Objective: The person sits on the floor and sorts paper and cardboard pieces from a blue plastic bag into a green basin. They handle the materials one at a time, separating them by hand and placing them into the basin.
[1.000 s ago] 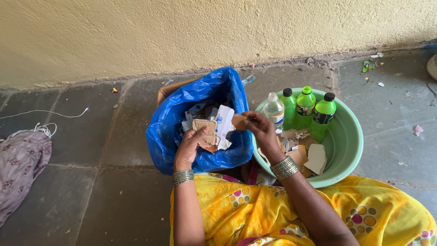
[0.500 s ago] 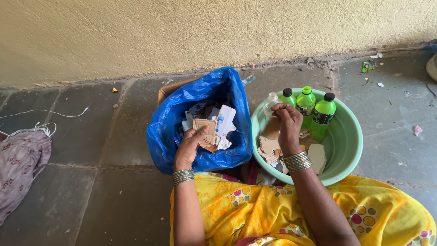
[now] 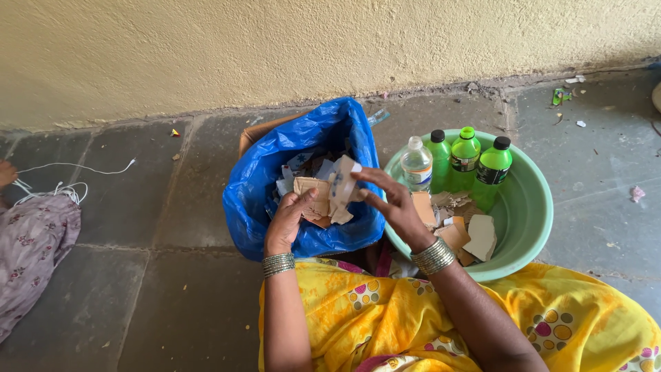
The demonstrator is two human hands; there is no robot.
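Note:
My left hand (image 3: pixel 288 219) grips a torn brown cardboard piece (image 3: pixel 313 194) over a blue plastic bag (image 3: pixel 303 176) stuffed with paper and card scraps. My right hand (image 3: pixel 391 201) reaches left from the basin, its fingers apart at the right edge of that cardboard and a white card scrap (image 3: pixel 342 184). Whether it pinches the card I cannot tell. Beside it stands a green basin (image 3: pixel 533 207) holding torn cardboard bits (image 3: pixel 475 238), a clear bottle (image 3: pixel 416 165) and three green bottles (image 3: pixel 465 157).
A rough yellow wall runs along the back. The floor is grey stone tile with small litter. A white cord (image 3: pixel 76 167) and a floral cloth (image 3: pixel 31 248) lie at the left, by another person's foot (image 3: pixel 7 172). My yellow patterned garment (image 3: pixel 385 317) covers my lap.
My right hand let a cardboard bit drop into the basin, then swung back left to the cardboard over the blue bag. My left hand stayed holding its piece.

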